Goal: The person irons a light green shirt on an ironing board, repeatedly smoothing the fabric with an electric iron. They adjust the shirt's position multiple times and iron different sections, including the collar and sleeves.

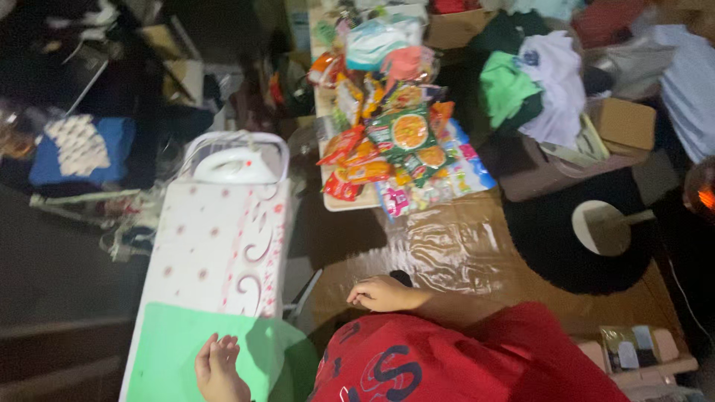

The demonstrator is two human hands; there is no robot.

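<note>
My left hand [220,368] lies flat with fingers apart on a light green cloth [179,346] spread over the near end of an ironing board [216,246] with a white, red-patterned cover. My right hand [383,294] is curled into a loose fist beside the board, above my red shirt [447,357], with nothing visible in it. A white iron [234,165] sits on the wire rest at the board's far end, well away from both hands.
A low table [350,202] piled with colourful snack packets stands beyond the board. To the right are heaped clothes [536,82], a cardboard box [625,123] and a black round rug [551,253] holding a white fan base [602,227]. Shiny plastic sheet [439,253] covers the floor.
</note>
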